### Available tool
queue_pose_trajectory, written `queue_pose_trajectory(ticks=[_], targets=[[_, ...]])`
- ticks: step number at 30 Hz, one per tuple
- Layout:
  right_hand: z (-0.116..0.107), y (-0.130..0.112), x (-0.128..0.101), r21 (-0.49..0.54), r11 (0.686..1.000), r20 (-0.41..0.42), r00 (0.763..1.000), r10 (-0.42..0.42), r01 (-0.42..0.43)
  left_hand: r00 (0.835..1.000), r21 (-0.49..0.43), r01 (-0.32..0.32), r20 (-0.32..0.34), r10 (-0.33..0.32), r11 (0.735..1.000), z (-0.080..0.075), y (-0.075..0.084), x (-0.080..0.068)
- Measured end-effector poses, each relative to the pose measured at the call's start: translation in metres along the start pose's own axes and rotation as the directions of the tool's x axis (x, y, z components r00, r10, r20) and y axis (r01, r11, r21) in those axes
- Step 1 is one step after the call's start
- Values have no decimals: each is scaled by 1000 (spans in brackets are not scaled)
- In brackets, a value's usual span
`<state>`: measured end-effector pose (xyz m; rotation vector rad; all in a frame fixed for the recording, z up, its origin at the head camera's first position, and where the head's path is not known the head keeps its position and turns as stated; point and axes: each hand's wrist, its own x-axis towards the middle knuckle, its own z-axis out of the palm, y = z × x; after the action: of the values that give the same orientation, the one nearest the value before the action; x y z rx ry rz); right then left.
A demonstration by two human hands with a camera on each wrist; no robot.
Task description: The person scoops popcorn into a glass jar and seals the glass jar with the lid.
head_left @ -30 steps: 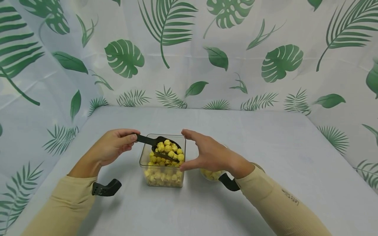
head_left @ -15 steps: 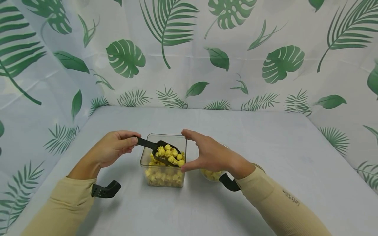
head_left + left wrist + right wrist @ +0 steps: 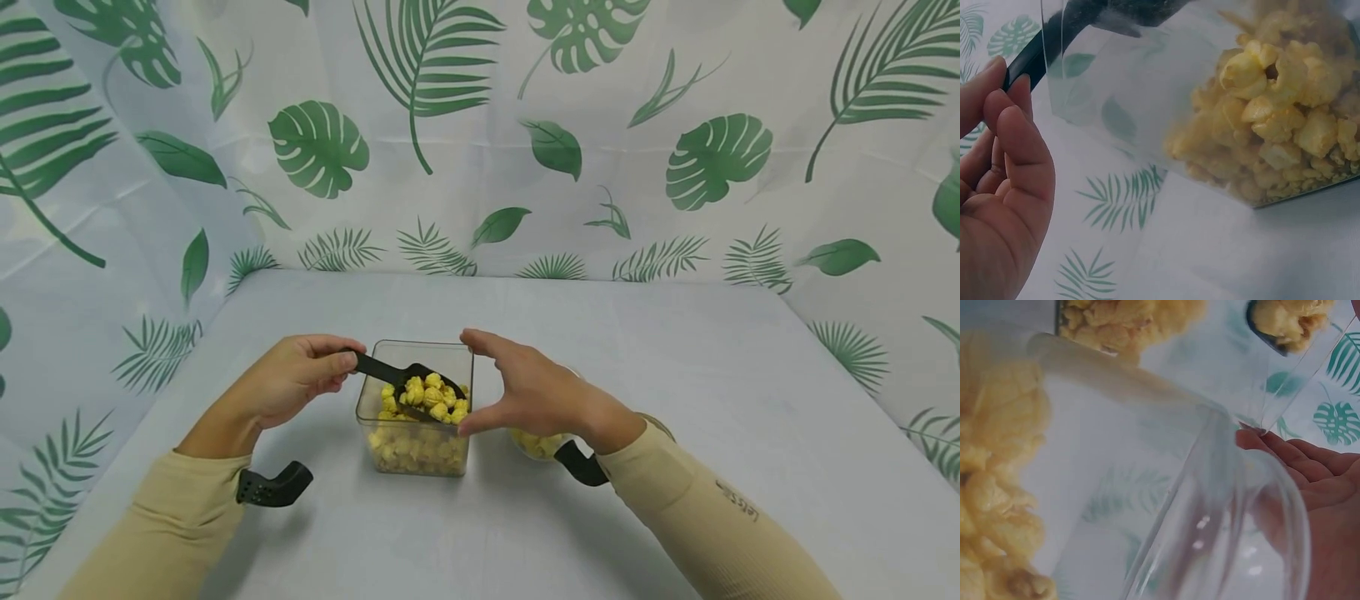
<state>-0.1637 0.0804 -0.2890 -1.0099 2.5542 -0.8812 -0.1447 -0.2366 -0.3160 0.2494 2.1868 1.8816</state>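
1. Nearest the bottom of the frame my two forearms in tan sleeves [image 3: 697, 508] come in from the lower left and lower right, each with a black wrist mount [image 3: 272, 486] strapped on.
2. Under them lies the desk [image 3: 675, 375], covered by a plain pale cloth that fills the lower half of the head view.
3. My left hand [image 3: 292, 385] sits left of centre; its thumb and fingers [image 3: 1019, 156] are curled and pinch the end of the handle of a black scoop [image 3: 405, 382].
4. The scoop slants down to the right from that pinch, and its bowl, heaped with yellow popcorn [image 3: 431, 398], hangs inside the mouth of the clear square container [image 3: 414, 450].
5. The container stands on the desk at the centre of the frame, between my hands, with more popcorn piled in its lower part.
6. My right hand [image 3: 534, 392] is just right of the container, spread wide, thumb toward the near right corner and forefinger over the far right corner; its fingers [image 3: 1310, 465] touch the clear wall.
7. Below my right palm a clear round bowl [image 3: 534, 444] with popcorn stands just beside the container.
8. Farthest off, a white curtain printed with green leaves [image 3: 480, 125] closes the back and both sides of the frame.
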Motion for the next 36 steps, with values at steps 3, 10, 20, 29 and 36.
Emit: queue_pose_trajectory(ticks=[3, 10, 20, 29, 36], targets=[[0, 0, 0, -1, 1000, 1, 1000, 2, -2, 1000, 7, 7, 4, -7, 1000, 1, 0, 0], [0, 1, -1, 11, 1000, 4, 1000, -1, 1, 1000, -15, 24, -18, -25, 1000, 1, -2, 0], [-4, 2, -6, 34, 999, -15, 1000, -23, 24, 996, -33, 29, -79, -32, 999, -6, -2, -1], [-15, 14, -21, 49, 999, -85, 996, 2, 2, 995, -126, -39, -93, 27, 991, -14, 9, -1], [-15, 35, -38, 46, 999, -203, 979, 36, -27, 995, -187, -57, -93, 40, 981, -5, 18, 3]])
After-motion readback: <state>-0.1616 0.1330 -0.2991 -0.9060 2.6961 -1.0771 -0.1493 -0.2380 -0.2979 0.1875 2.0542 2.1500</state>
